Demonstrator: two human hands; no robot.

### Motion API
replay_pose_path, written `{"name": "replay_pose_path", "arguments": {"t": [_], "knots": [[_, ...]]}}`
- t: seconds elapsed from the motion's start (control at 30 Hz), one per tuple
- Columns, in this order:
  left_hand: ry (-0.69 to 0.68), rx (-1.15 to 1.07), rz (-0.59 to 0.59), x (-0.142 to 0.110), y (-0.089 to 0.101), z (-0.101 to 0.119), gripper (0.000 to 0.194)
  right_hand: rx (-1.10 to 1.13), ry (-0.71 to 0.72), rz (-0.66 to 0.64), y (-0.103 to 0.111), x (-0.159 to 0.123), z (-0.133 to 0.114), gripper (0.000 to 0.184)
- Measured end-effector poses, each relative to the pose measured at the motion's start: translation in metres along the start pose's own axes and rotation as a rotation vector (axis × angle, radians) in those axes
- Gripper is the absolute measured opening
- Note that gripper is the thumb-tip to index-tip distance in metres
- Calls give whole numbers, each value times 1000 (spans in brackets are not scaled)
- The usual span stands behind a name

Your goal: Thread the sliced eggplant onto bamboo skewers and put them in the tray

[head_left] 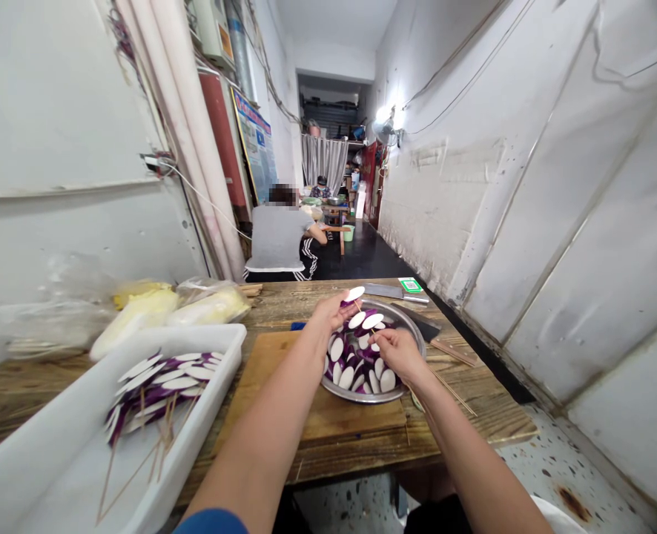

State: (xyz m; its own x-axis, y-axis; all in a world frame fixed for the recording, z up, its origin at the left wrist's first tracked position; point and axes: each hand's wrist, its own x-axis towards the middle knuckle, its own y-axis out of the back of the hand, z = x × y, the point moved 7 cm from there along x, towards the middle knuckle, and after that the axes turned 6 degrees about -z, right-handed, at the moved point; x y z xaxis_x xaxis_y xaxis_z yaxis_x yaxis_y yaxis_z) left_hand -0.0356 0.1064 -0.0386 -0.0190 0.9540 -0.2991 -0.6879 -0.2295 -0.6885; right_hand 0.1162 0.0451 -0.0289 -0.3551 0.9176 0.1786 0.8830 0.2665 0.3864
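Observation:
Above a round metal bowl [356, 399] full of purple-skinned, white-fleshed eggplant slices [347, 377], both of my hands are at work. Between the fingers of my left hand [333, 313] is an eggplant slice [354, 294], at the bowl's far left rim. My right hand [400, 353] is closed in a pinch on a thin bamboo skewer [374, 332], which points up and left towards that slice. My fingers and the slices below partly hide the skewer. At the left, a white plastic tray [233, 348] holds a pile of skewered eggplant slices [178, 382].
A cutting board [273, 348] lies partly under the bowl on the wooden table [251, 460]. Behind and right of the bowl are a knife [384, 292], a cleaver [426, 326] and loose skewers [454, 391]. Plastic bags [139, 315] sit back left. A seated person [278, 237] is beyond the table.

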Motion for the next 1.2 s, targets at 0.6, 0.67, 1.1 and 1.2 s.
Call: {"name": "replay_pose_path", "arguments": {"t": [0.6, 0.67, 1.1, 1.2], "knots": [[20, 78, -3, 2, -2, -3, 21, -76, 42, 24, 3, 3, 3, 30], [24, 84, 0, 3, -1, -4, 23, -75, 42, 33, 3, 3, 3, 30], [66, 71, -13, 2, -5, -9, 23, -101, 42, 61, 5, 3, 4, 31], [68, 104, -41, 4, -6, -10, 22, -96, 45, 67, 5, 3, 4, 31]]}}
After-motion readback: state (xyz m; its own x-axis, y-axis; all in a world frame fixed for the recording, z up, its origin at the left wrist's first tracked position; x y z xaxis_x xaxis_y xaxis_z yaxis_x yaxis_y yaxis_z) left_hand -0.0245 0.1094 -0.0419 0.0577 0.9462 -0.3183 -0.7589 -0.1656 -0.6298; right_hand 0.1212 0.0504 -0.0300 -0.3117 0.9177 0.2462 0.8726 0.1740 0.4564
